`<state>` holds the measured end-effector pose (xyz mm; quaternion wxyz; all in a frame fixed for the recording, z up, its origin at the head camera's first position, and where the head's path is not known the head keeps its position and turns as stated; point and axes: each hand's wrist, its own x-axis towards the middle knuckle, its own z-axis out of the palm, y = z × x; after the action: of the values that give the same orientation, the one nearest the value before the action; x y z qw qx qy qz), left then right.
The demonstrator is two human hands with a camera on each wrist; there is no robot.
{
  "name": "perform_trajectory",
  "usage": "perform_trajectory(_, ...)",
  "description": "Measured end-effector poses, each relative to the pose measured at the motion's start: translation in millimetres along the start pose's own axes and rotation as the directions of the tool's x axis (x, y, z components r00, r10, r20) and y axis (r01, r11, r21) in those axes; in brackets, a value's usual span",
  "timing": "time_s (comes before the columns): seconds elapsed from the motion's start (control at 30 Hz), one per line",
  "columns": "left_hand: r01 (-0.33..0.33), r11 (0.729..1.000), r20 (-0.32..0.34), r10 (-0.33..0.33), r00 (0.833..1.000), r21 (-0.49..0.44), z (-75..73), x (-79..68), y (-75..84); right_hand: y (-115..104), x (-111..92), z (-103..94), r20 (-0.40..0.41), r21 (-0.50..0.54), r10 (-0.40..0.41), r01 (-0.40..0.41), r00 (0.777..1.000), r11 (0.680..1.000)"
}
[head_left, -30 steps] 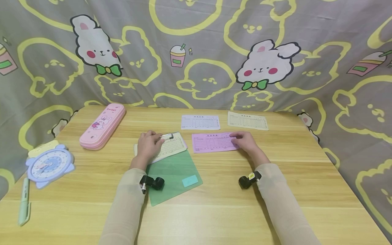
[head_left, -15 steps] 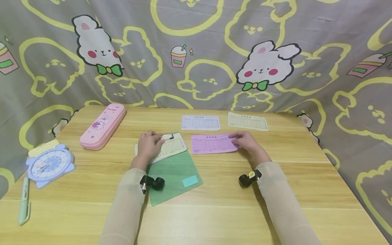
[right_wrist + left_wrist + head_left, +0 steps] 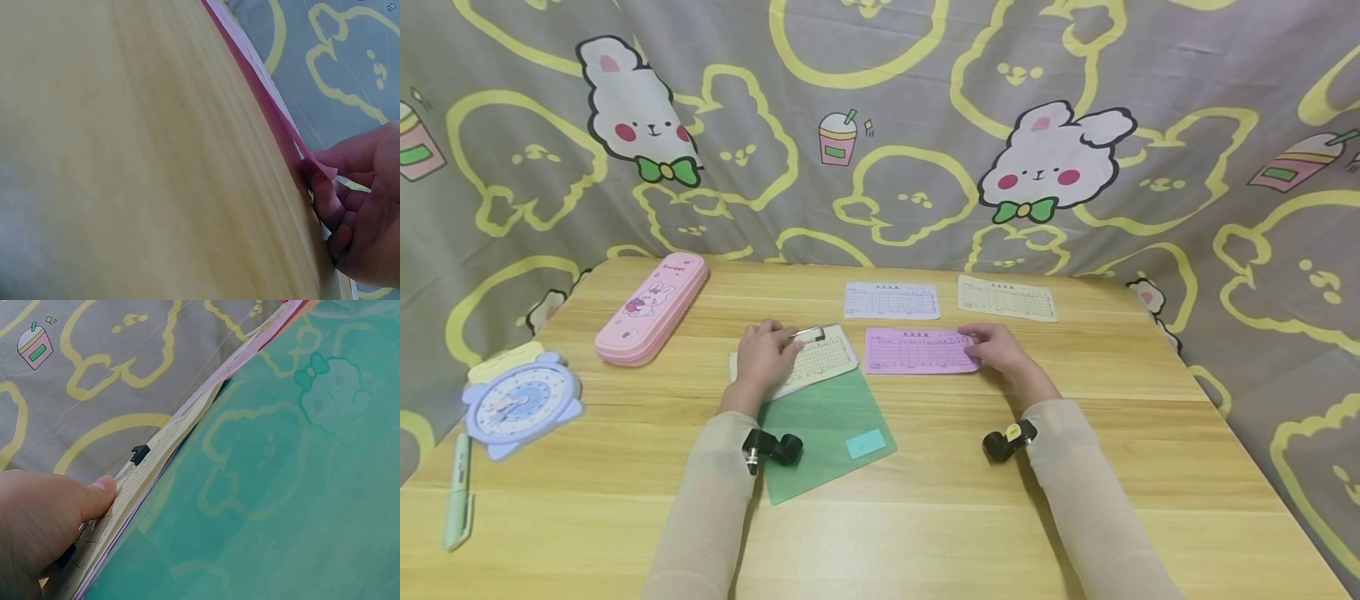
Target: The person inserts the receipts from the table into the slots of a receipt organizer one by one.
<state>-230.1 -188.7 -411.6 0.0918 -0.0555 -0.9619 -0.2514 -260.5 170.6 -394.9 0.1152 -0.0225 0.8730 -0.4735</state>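
Note:
A green see-through clipboard [image 3: 827, 450] lies on the table with several printed form slips under its metal clip, a cream slip [image 3: 820, 358] on top. My left hand [image 3: 763, 358] is at its upper end; in the left wrist view the thumb [image 3: 97, 495] presses at the clip [image 3: 139, 454], while most fingers are hidden. To the right, a purple form slip [image 3: 917, 350] lies beside the clipboard. My right hand [image 3: 997, 346] pinches its right end, and in the right wrist view that corner [image 3: 322, 167] lifts and bends between thumb and finger.
Behind the purple slip lie a white slip [image 3: 891, 301] and a cream slip [image 3: 1007, 299]. On the left are a pink pencil case [image 3: 652, 310], a blue clock-shaped item [image 3: 522, 404] and a pale green highlighter [image 3: 458, 496]. A patterned curtain [image 3: 895, 108] borders the table.
The purple slip has shifted slightly left and straightened, its left end nearer the clipboard. My right hand moved a little with it. The left hand has stayed at the clip.

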Motion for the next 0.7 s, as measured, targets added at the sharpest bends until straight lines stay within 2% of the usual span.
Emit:
perform_trajectory(0.13,-0.006,1.0,-0.008,0.006,1.0,-0.004,-0.2,-0.2,0.3,2.1,-0.3,1.6,0.003,0.01,-0.013,0.013,1.0,1.0)
perform_trajectory(0.7,0.002,1.0,-0.006,-0.002,1.0,-0.011,0.3,0.0,0.1,6.0,-0.8,2.1,-0.029,-0.077,-0.065,0.063,0.997,0.995)
